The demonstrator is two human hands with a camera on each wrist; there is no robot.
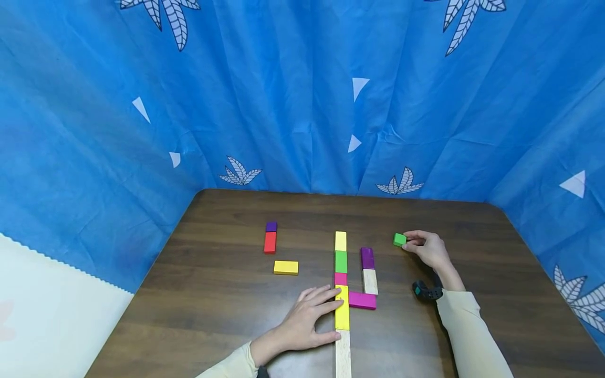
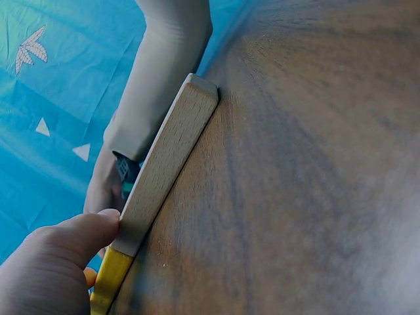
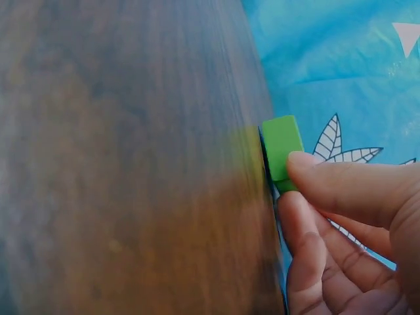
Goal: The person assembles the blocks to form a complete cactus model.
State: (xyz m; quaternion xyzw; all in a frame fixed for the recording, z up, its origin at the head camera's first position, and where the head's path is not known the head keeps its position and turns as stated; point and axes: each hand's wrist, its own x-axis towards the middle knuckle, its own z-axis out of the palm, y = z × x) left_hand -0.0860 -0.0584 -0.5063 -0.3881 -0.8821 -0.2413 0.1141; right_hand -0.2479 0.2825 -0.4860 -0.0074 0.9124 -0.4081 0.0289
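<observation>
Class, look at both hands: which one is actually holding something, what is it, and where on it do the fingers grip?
The right hand pinches the small green block at its near end. The left hand only rests against the yellow block.

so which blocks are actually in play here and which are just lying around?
In play:
- green cube, pinched by right hand
- block line, left hand touching its long yellow block
- plain wood block at the line's near end

Lying about:
- purple block, short wood block and magenta block, beside the line
- purple and red pair
- yellow block
</observation>
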